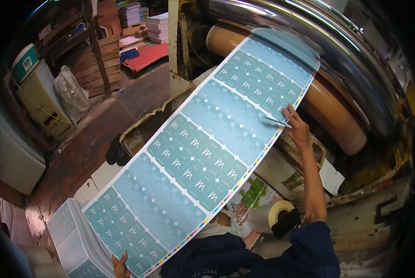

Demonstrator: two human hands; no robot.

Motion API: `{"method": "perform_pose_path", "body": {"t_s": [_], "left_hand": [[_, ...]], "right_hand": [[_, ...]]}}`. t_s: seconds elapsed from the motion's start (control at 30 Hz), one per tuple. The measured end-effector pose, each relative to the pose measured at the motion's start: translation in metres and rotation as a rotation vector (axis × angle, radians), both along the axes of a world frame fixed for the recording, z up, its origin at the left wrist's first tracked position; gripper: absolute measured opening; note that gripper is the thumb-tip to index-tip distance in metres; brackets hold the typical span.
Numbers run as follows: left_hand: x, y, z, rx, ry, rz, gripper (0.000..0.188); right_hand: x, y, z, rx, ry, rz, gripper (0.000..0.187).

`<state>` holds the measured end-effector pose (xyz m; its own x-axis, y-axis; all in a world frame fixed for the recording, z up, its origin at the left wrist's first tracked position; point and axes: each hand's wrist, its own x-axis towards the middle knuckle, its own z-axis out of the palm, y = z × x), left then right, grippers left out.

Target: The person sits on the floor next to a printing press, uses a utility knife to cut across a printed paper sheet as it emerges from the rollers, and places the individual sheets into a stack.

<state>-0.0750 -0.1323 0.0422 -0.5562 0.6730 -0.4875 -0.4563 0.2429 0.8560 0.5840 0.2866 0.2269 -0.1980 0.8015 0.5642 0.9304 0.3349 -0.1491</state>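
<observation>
A long printed sheet (pixel 179 153), patterned with teal and pale blue blocks, slants across the view from lower left to upper right. Its far end runs up against a shiny metal roller (pixel 281 16) and a brown roller (pixel 337 111). At the sheet's near left corner, my left hand (pixel 120 266) pinches the edge, with part of the hand cut off by the frame. My right hand (pixel 298 129) is at the far right edge of the sheet, closed around a thin, grey, pointed tool (pixel 277 122) that lies over the print; its exact kind is unclear.
A stack of similar printed sheets (pixel 73 241) stands at lower left. Below the sheet sits a roll of yellowish tape (pixel 280 214) beside a black object (pixel 286 226). Black shoes (pixel 117 150) rest on the floor. Paper stacks (pixel 157 28) and a red board (pixel 147 56) are farther back.
</observation>
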Motion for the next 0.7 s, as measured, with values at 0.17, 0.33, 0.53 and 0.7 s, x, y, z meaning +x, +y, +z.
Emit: {"method": "perform_pose_path", "body": {"t_s": [0.17, 0.33, 0.53, 0.7], "left_hand": [[-0.016, -0.033, -0.052, 0.056, -0.034, 0.107, 0.05], [-0.054, -0.039, -0.046, -0.095, 0.064, 0.069, 0.049], [-0.084, -0.02, -0.053, -0.222, 0.175, 0.105, 0.047], [-0.086, 0.032, -0.088, 0.018, 0.163, -0.096, 0.043]], "right_hand": [[0.005, 0.02, 0.006, -0.219, 0.128, 0.077, 0.033], [-0.012, 0.0, 0.007, -0.355, 0.312, 0.098, 0.023], [-0.044, -0.023, 0.023, -0.368, 0.22, 0.043, 0.03], [-0.086, -0.047, 0.019, -0.325, 0.18, 0.118, 0.032]]}}
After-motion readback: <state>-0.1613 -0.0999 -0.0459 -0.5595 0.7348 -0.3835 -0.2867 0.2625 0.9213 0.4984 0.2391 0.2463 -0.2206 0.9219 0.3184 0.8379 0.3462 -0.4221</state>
